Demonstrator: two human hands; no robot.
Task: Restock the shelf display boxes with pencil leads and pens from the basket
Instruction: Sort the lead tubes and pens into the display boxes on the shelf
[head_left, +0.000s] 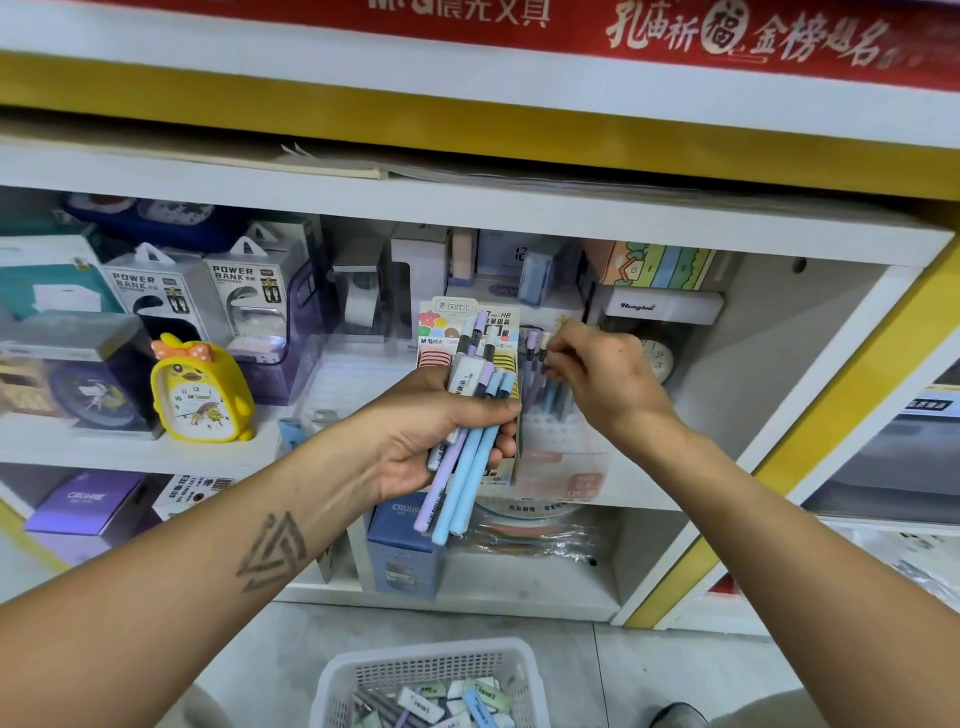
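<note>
Head view: left hand grips a bundle of pens before the shelf display box. Right hand pinches a pen top standing in that box. Basket sits on the floor below.

Your single head camera faces forward and down, close to the shelf, basket below.

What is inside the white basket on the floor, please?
The white basket holds small flat packs, pale green, white and blue, and some grey-purple pens. The picture's lower edge cuts the basket off, so whatever lies deeper or nearer is not visible.
</note>
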